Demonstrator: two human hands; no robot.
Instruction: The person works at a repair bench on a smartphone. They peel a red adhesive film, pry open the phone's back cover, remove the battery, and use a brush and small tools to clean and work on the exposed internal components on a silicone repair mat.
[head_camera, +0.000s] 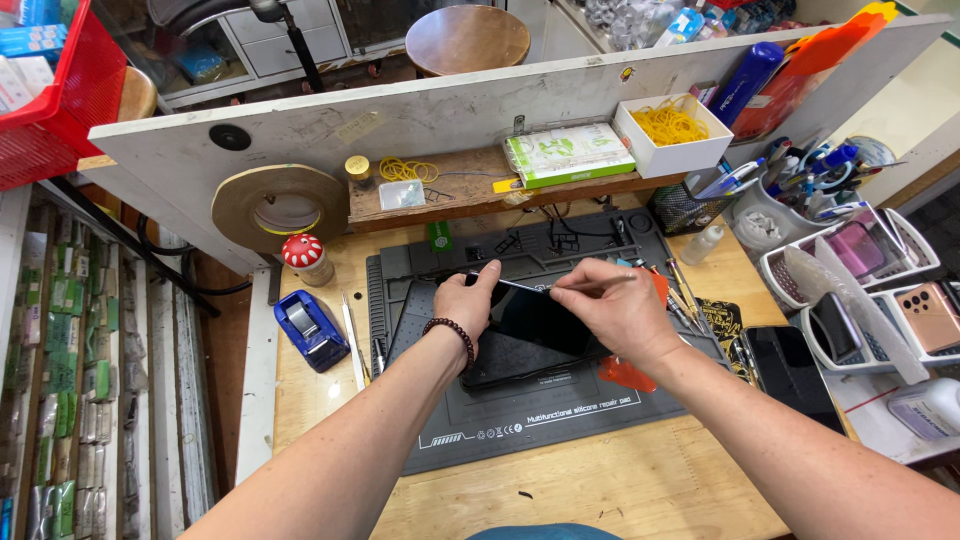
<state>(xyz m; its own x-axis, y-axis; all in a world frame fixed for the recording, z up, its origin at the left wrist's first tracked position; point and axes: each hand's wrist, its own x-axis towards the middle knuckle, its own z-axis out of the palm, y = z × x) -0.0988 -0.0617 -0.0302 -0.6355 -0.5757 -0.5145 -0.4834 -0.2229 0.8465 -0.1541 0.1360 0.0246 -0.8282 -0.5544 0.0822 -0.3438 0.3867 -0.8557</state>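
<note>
Bright, even light falls from above, so colours read cleanly. Shadows are soft and short: a faint one lies under the forearms on the wooden worktop (620, 480), another beneath the far shelf (450, 195). The dark screen (540, 320) shows a mild sheen but no harsh glare. The middle is sharp. Wide-angle distortion bows the white board (300, 130) and stretches the left and right edges, where detail softens slightly.

Both hands (545, 305) cover the middle of the dark phone (535, 325), so the grip points and its top edge can't be made out. Thin tool (590, 285) tip too small to tell. Red basket (60, 90) cut off at left edge. Pens in the cup (800, 175) too jumbled to separate.
</note>
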